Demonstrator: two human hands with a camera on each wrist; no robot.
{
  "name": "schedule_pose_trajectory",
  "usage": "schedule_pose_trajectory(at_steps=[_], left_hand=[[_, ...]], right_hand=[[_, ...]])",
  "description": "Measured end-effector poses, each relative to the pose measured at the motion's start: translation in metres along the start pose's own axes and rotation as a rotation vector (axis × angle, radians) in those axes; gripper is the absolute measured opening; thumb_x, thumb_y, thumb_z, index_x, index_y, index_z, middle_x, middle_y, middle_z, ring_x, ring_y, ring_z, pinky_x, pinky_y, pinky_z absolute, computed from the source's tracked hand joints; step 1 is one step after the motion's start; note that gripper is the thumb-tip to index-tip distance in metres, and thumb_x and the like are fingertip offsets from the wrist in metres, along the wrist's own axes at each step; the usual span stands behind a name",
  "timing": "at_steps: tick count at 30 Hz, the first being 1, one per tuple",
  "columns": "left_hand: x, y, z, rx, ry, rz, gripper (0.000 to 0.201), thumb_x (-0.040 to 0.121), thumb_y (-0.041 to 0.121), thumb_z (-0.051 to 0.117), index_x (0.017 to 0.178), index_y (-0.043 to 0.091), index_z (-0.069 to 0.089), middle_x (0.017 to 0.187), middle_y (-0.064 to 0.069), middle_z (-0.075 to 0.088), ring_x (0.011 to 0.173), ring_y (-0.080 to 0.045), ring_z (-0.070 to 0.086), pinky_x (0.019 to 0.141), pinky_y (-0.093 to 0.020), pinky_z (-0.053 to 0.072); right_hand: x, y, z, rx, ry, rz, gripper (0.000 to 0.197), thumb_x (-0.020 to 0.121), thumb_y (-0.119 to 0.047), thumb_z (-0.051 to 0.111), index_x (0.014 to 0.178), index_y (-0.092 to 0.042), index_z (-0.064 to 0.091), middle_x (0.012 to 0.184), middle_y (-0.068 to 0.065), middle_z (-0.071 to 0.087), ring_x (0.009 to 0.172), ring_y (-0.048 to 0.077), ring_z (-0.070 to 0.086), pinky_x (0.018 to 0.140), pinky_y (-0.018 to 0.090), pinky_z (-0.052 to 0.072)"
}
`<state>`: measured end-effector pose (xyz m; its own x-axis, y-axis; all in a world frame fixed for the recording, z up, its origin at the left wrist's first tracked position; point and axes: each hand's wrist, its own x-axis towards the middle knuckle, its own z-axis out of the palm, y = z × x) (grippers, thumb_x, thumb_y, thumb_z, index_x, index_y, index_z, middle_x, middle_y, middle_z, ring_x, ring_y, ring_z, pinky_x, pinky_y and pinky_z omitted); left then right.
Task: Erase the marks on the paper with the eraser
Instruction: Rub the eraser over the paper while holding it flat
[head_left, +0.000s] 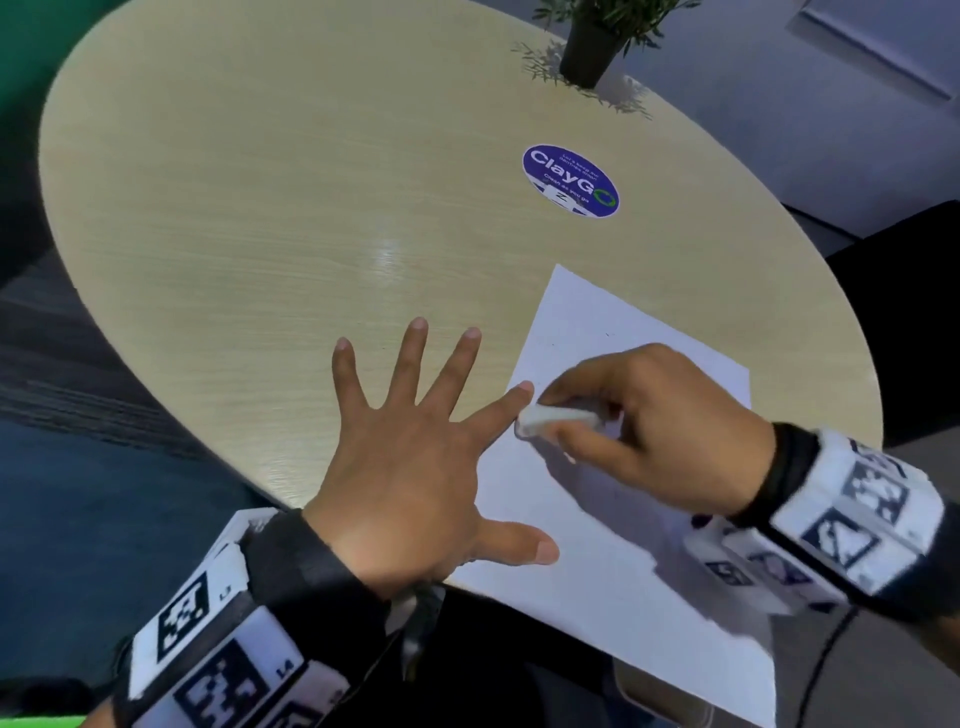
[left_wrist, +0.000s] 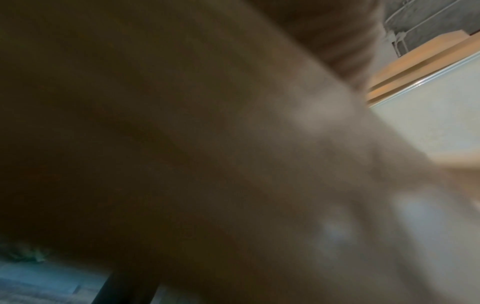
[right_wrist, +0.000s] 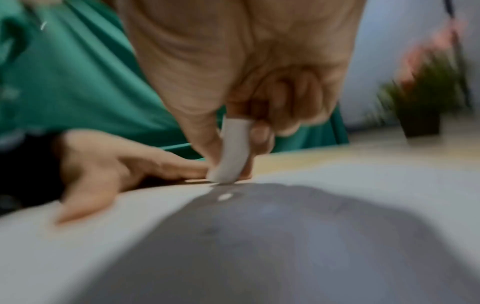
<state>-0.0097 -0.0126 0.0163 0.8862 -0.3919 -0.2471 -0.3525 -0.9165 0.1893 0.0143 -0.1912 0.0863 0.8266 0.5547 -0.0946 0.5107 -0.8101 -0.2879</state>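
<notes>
The paper (head_left: 597, 545) is plain white, with a grey shadow across its middle. The eraser (head_left: 558, 419) is white too. The table (head_left: 260, 208) is pale yellow-beige with a fine wood grain. At one o'clock from the paper lies a round sticker (head_left: 570, 180), deep blue with white lettering and a green ring at its four o'clock edge. At twelve o'clock stands a black pot (head_left: 589, 52) with dark green leaves. Each wrist wears a black band (head_left: 306, 566) with white blocks (head_left: 208, 665) printed with black-and-white square codes. A garment (right_wrist: 78, 82) seen from the right wrist is teal green.
</notes>
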Motion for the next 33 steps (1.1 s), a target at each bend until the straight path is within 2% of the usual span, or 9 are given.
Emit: schedule_pose_trajectory(at_steps=[5, 9, 11, 13, 18, 21, 24, 28, 33], left_hand=[[-0.001, 0.0, 0.0, 0.014, 0.025, 0.002, 0.112, 0.048, 0.1, 0.02, 0.137, 0.051, -0.029, 0.149, 0.0, -0.042, 0.134, -0.034, -0.041, 0.1, -0.072, -0.016], [-0.002, -0.001, 0.008, 0.008, 0.137, 0.013, 0.11, 0.049, 0.102, 0.019, 0.138, 0.055, -0.024, 0.152, -0.001, -0.036, 0.137, -0.035, -0.036, 0.101, -0.072, -0.015], [-0.005, -0.002, 0.006, -0.011, 0.179, 0.004, 0.104, 0.05, 0.102, 0.019, 0.144, 0.057, 0.01, 0.161, -0.005, -0.003, 0.145, -0.039, -0.009, 0.102, -0.075, -0.003], [-0.006, -0.003, 0.005, -0.06, 0.12, 0.009, 0.104, 0.052, 0.102, 0.022, 0.137, 0.047, 0.044, 0.152, -0.009, 0.034, 0.141, -0.042, 0.024, 0.098, -0.076, 0.014], [0.008, 0.005, 0.002, -0.062, 0.118, -0.052, 0.098, 0.055, 0.1, 0.026, 0.128, 0.042, 0.057, 0.139, -0.008, 0.053, 0.13, -0.04, 0.042, 0.09, -0.07, 0.02], [0.008, 0.019, -0.003, -0.086, 0.13, -0.105, 0.086, 0.064, 0.097, 0.021, 0.135, 0.053, 0.043, 0.151, -0.008, 0.038, 0.139, -0.042, 0.028, 0.094, -0.07, 0.015], [0.006, 0.024, 0.003, -0.103, 0.265, -0.111, 0.088, 0.06, 0.097, 0.001, 0.14, 0.062, -0.01, 0.16, 0.002, -0.014, 0.144, -0.031, -0.022, 0.106, -0.067, -0.002], [-0.005, 0.016, 0.0, -0.187, 0.279, -0.048, 0.095, 0.053, 0.102, 0.008, 0.139, 0.063, 0.001, 0.158, 0.015, -0.014, 0.141, -0.015, -0.031, 0.109, -0.061, -0.01], [-0.013, 0.004, -0.002, -0.088, 0.157, 0.111, 0.092, 0.065, 0.092, 0.004, 0.147, 0.049, 0.012, 0.15, 0.03, -0.017, 0.142, -0.014, -0.027, 0.109, -0.063, -0.011]], right_hand=[[-0.012, -0.012, 0.009, 0.007, -0.08, -0.036, 0.036, 0.085, -0.053, 0.044, 0.088, -0.027, 0.068, 0.074, -0.009, 0.067, 0.062, 0.01, 0.057, 0.058, 0.035, 0.049], [-0.015, 0.01, -0.01, 0.076, 0.174, 0.085, 0.023, 0.086, -0.044, 0.053, 0.085, -0.026, 0.068, 0.066, -0.005, 0.064, 0.054, 0.012, 0.051, 0.052, 0.027, 0.043], [-0.039, 0.011, -0.021, 0.245, 0.273, 0.11, 0.021, 0.089, -0.04, 0.056, 0.087, -0.025, 0.069, 0.072, -0.003, 0.067, 0.049, 0.007, 0.045, 0.05, 0.014, 0.034], [-0.073, 0.007, -0.018, 0.362, 0.31, 0.15, 0.023, 0.09, -0.042, 0.054, 0.091, -0.025, 0.069, 0.074, -0.006, 0.067, 0.05, 0.001, 0.043, 0.049, 0.011, 0.032], [-0.115, -0.006, 0.029, 0.071, 0.449, 0.222, 0.013, 0.087, -0.051, 0.05, 0.096, -0.043, 0.056, 0.084, -0.025, 0.058, 0.076, -0.006, 0.054, 0.064, 0.011, 0.042], [-0.121, -0.012, 0.049, -0.054, 0.542, 0.209, 0.018, 0.09, -0.052, 0.043, 0.097, -0.04, 0.053, 0.092, -0.025, 0.058, 0.089, -0.002, 0.052, 0.082, 0.007, 0.034], [-0.121, -0.016, 0.071, -0.038, 0.641, 0.28, 0.02, 0.086, -0.052, 0.046, 0.098, -0.039, 0.057, 0.09, -0.021, 0.063, 0.091, -0.001, 0.051, 0.088, 0.007, 0.029], [-0.123, -0.02, 0.092, 0.137, 0.714, 0.349, 0.04, 0.097, -0.053, 0.03, 0.106, -0.032, 0.062, 0.102, -0.023, 0.063, 0.105, -0.011, 0.046, 0.088, 0.027, 0.037], [-0.122, -0.029, 0.098, 0.265, 0.828, 0.347, 0.021, 0.094, -0.035, 0.04, 0.107, -0.035, 0.057, 0.104, -0.028, 0.057, 0.102, -0.01, 0.048, 0.084, 0.035, 0.044]])
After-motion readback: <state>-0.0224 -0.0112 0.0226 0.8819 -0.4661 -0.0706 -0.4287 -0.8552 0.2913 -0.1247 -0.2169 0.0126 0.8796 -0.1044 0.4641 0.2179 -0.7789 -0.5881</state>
